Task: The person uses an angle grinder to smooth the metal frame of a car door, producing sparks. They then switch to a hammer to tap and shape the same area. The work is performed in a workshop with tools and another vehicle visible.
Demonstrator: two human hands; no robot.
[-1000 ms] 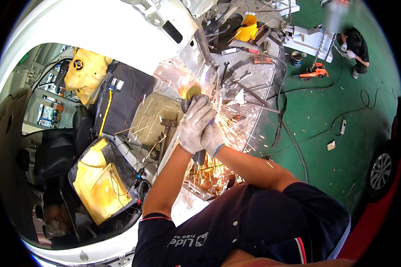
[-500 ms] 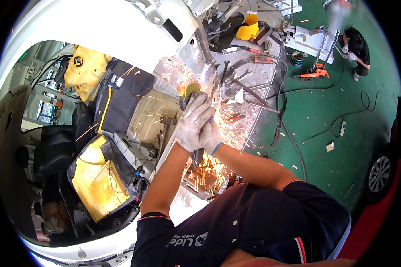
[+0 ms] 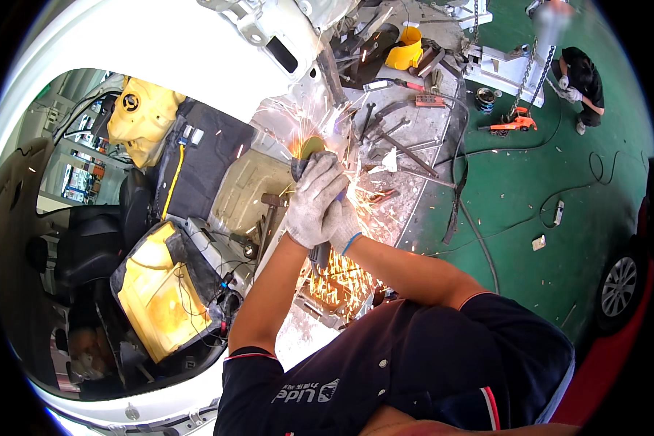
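Note:
An angle grinder is held in both gloved hands, its dark body running down below them. At its head, a yellow-green disc meets the white car's metal sill, throwing sparks upward and in a dense stream below my hands. My left hand, in a grey-white knit glove, lies over the front of the tool with its fingers bent around it. Pressed beside it, my right hand, in a similar glove with a blue cuff edge, closes around the body; its fingers are largely hidden.
Left is the stripped car interior with a yellow seat base and a hammer. Wrenches and bars lie right of the sparks, near a yellow welding mask. Cables cross the green floor. Another person crouches far right.
Both hands keep their hold on the grinder and have hardly moved. The spray of sparks has changed shape, fanning more above the disc.

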